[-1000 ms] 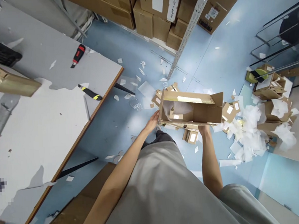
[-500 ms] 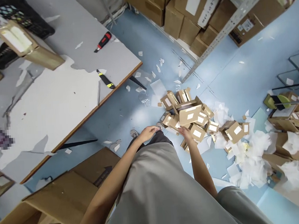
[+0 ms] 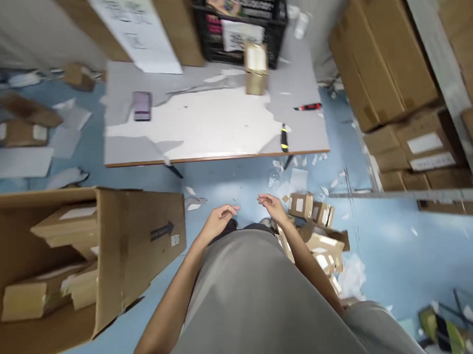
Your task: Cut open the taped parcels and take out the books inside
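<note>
My left hand (image 3: 222,218) hovers in front of my body above the floor, fingers loosely curled and apart, with nothing in it. Opposite it, my right hand (image 3: 273,207) is also empty, its fingers stretched toward the left. Below and beside the right hand lies a pile of small cardboard boxes (image 3: 321,244) with white labels. Ahead of both hands stands a table (image 3: 214,141) with a white work surface. On its right part rest a black-and-yellow utility knife (image 3: 284,138) and a red-and-black utility knife (image 3: 308,107). A small taped box (image 3: 256,70) stands farther back.
A large open carton (image 3: 140,245) holding several small boxes is at my left. A phone (image 3: 142,106) lies on the table near a black crate (image 3: 236,18). A metal shelf with cartons (image 3: 424,135) rises at right. Paper scraps (image 3: 353,276) litter the floor.
My view has swung left, so the table now lies straight ahead and the large carton shows more. Both hands remain empty in front of my body.
</note>
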`<state>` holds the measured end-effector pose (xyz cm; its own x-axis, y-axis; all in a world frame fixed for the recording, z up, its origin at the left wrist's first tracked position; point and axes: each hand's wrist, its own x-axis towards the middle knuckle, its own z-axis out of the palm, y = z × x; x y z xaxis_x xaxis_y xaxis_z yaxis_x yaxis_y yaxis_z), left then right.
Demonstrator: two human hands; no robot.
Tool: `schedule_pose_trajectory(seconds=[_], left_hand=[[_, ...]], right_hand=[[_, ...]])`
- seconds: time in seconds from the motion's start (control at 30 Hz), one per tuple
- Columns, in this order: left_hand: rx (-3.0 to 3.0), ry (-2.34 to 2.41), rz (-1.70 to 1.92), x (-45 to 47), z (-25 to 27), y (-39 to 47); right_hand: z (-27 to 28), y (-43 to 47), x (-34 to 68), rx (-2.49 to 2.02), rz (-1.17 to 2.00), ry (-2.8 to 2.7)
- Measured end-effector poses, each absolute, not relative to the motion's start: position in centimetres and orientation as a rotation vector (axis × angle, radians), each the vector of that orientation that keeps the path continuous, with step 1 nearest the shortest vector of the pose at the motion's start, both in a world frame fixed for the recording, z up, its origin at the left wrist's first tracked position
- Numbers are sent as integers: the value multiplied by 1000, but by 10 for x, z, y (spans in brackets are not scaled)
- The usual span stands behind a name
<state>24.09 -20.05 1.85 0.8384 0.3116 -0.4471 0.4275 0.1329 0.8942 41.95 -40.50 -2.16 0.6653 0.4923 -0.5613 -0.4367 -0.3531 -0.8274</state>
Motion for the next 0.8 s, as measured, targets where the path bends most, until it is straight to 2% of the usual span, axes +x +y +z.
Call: schedule_pose_trajectory(seconds=[0.2,0.37,0.8], left_hand=[[1295,885,342,169,42,-115],[1128,1039,629,117,55,-71],[708,1508,996,50,53,-34]], right_hand=[[30,-253,390,-1612,1068,-573],[57,-159,356,-1560,1236,-840],[46,45,304,-1348,1748,-1305]])
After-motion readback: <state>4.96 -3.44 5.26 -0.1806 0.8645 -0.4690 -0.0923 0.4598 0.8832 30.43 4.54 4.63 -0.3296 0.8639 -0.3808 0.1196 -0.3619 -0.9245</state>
